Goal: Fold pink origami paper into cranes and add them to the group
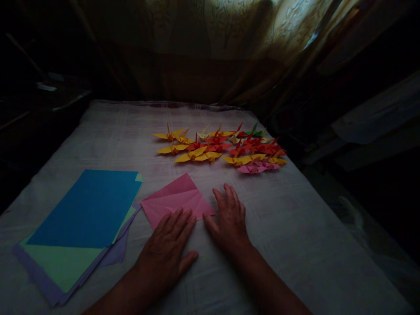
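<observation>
A creased square of pink origami paper lies on the cloth in front of me, turned so its corners point outward. My left hand rests flat with its fingertips on the paper's near edge, fingers stretched out and thumb apart. At the paper's right corner is my right hand, its thumb at that corner and its other fingers spread and slightly bent. Neither hand grips anything. Part of the paper's near side is hidden under the left fingers.
Sheets of coloured paper, blue on top with green and purple beneath, are stacked at left. Several folded paper cranes in yellow, red, pink, white and green stand toward the back right. A pale checked cloth covers the table; a curtain hangs behind.
</observation>
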Tool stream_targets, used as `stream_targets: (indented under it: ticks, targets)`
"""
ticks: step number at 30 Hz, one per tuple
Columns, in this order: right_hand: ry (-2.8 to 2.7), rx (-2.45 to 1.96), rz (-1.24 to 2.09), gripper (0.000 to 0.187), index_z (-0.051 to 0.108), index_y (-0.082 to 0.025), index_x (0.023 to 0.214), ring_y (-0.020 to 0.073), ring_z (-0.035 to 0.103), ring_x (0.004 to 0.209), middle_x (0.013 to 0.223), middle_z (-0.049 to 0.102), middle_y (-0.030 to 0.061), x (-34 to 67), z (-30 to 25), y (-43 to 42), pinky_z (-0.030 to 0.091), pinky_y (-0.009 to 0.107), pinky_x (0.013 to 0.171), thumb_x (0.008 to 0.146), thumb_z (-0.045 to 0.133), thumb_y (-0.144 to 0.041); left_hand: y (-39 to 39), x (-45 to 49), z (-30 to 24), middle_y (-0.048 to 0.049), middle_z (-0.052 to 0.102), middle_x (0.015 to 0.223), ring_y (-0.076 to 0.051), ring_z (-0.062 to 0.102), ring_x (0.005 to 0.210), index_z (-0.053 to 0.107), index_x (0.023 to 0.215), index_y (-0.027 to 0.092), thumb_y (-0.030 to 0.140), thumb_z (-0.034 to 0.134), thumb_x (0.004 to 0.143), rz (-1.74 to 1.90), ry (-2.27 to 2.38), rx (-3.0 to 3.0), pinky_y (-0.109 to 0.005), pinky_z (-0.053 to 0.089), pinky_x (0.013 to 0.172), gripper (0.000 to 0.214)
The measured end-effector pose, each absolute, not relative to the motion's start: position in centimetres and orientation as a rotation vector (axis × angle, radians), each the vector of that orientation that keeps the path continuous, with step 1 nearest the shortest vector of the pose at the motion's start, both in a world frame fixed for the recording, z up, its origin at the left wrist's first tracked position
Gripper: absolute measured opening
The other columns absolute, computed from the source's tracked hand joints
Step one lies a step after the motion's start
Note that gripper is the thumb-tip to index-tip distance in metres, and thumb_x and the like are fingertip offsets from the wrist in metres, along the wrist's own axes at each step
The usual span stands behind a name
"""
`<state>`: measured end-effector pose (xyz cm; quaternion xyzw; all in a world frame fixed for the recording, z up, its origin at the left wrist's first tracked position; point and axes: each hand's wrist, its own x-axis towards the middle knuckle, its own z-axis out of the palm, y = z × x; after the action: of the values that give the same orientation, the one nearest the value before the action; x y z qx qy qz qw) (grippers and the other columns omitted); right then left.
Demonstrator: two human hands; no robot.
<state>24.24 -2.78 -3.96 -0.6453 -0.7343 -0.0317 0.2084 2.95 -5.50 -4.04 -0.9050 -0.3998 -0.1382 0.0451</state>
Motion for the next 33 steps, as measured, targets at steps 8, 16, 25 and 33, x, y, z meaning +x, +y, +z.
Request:
stream_targets:
  ticks: [8, 16, 25, 33]
  targets:
    - [-2.028, -1.850, -0.108, 0.049, 0.045, -0.021, 0.139, 0.0346, 0.035, 0.138, 0.149, 0.038, 0.0197, 27.1, -4.9, -2.9, 0.037, 0.055, 0.102, 0.093, 0.049, -0.038, -5.4, 3.0, -4.1, -0.0085, 0.042, 0.152, -0.025, 0.038, 0.140, 0.031, 0.151, 0.019, 0.057, 0.036, 0.097, -0.399, -1.225, -2.775, -0.042, 0.020, 0.117, 0.066]
    - [-2.060, -1.665, -0.107, 0.051, 0.048, -0.018, 0.136, 0.0328, 0.031, 0.140, 0.149, 0.038, 0.0190, 24.3, -3.4, -3.0, 0.031, 0.053, 0.108, 0.090, 0.054, -0.038, -5.3, 3.0, -3.4, -0.0071, 0.040, 0.153, -0.026, 0.038, 0.139, 0.029, 0.152, 0.027, 0.056, 0.039, 0.096, -0.331, -1.271, -2.830, -0.044, 0.022, 0.116, 0.064]
    - [-2.157, -1.703, -0.030, 0.049, 0.049, -0.022, 0.139, 0.0357, 0.035, 0.138, 0.149, 0.040, 0.0189, 24.8, -4.6, -2.7, 0.036, 0.055, 0.104, 0.092, 0.052, -0.036, -5.4, 2.4, -2.8, -0.0082, 0.037, 0.155, -0.026, 0.035, 0.142, 0.031, 0.152, 0.022, 0.059, 0.038, 0.096, -0.166, -1.310, -2.928, -0.045, 0.021, 0.117, 0.067]
    - [-2.131, -1.692, -0.031, 0.047, 0.052, -0.021, 0.136, 0.0360, 0.039, 0.135, 0.144, 0.045, 0.0189, 24.8, -5.0, -2.6, 0.036, 0.056, 0.103, 0.091, 0.052, -0.036, -5.9, -2.1, -1.1, -0.0106, 0.039, 0.153, -0.029, 0.040, 0.138, 0.030, 0.152, 0.023, 0.070, 0.039, 0.090, -0.033, -1.314, -2.897, -0.048, 0.016, 0.117, 0.078]
